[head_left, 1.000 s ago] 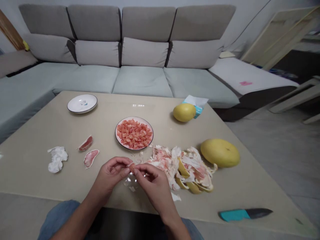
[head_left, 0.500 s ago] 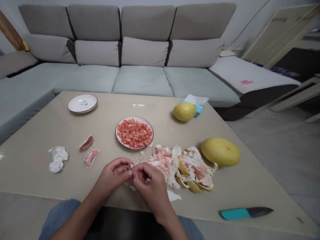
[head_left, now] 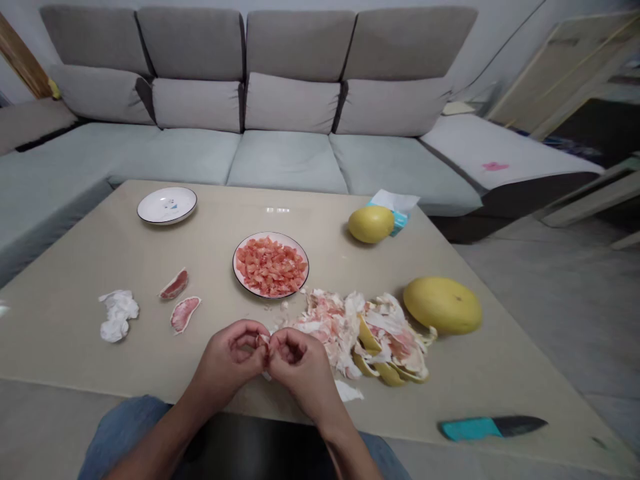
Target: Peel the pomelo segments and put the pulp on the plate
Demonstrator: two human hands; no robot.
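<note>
My left hand (head_left: 231,357) and my right hand (head_left: 297,365) meet at the table's near edge, fingers curled. Pinched between them is a small piece of pomelo flesh (head_left: 265,348), mostly hidden by my fingers. Just right of my right hand lies a heap of torn pomelo peel and pith (head_left: 385,343). Beyond my hands, a round white plate (head_left: 271,235) holds a mound of pink pomelo pulp. Two peeled segments (head_left: 185,315) lie left of my hands, near crumpled white tissue (head_left: 119,316). Two whole yellow pomelos (head_left: 443,305) sit to the right.
The beige table (head_left: 65,333) also bears a small white plate (head_left: 167,205), a tissue packet (head_left: 395,210) behind the smaller pomelo, and a teal-handled knife (head_left: 493,427) near the front right edge. A grey sofa (head_left: 287,160) stands behind the table.
My hands have drawn closer together and curled more tightly around the small piece. The view has shifted slightly; the objects on the table have not moved.
</note>
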